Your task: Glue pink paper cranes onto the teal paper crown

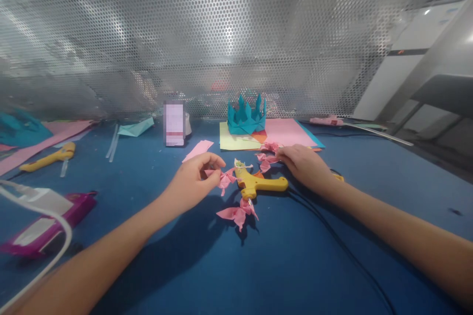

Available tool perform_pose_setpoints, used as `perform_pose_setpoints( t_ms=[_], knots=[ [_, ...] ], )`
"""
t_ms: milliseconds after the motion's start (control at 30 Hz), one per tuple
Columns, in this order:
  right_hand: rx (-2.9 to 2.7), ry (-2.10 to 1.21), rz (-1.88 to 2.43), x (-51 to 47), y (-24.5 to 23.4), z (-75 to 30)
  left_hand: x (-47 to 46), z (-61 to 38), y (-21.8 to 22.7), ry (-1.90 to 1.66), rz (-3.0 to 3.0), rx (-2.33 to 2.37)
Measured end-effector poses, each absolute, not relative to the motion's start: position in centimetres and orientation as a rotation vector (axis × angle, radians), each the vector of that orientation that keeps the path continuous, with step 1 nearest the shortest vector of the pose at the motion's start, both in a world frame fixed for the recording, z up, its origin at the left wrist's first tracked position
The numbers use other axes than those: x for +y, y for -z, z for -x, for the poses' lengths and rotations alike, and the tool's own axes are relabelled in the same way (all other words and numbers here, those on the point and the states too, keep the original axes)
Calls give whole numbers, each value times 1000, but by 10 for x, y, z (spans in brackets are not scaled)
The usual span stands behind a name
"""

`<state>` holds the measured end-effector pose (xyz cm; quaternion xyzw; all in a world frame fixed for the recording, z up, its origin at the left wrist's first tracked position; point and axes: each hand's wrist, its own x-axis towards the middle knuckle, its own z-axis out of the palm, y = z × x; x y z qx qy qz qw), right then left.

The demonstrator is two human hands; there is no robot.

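Observation:
My left hand (194, 179) pinches a pink folded-paper piece (226, 179) with pointed, wing-like ends, just left of a yellow hot glue gun (264, 184). The glue gun lies on the blue table, its handle toward the right and its nozzle toward me. Close to the nozzle tip rests another pink folded-paper piece (239, 214). My right hand (305, 164) reaches beyond the gun's handle, fingertips closed on pink folded paper (269, 159); the hand partly hides its grip. White strands and scraps cling around the gun's back end.
A teal paper crown (247, 119) stands on coloured sheets (284, 132) at the back. A phone (174, 125) props upright left of it. At left lie another yellow glue gun (50, 157), a magenta packet (55, 224) and a white cable (68, 236). A black cord (343, 241) runs front right.

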<state>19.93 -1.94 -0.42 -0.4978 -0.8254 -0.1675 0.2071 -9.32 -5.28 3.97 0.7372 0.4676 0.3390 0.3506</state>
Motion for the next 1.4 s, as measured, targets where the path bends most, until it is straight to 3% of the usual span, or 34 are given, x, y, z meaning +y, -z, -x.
perform_pose_setpoints(
  t_ms=[900,1200,1400],
  knots=[
    [-2234,592,1546,-17,5,-204,-61,86,-40,-897,-1850,1163],
    [-2152,445,1457,-27,-9,-197,-62,86,-42,-951,-1833,1166],
    [-2376,131,1300,-53,-17,-165,-56,89,-43,-1005,-1747,1178]
  ],
)
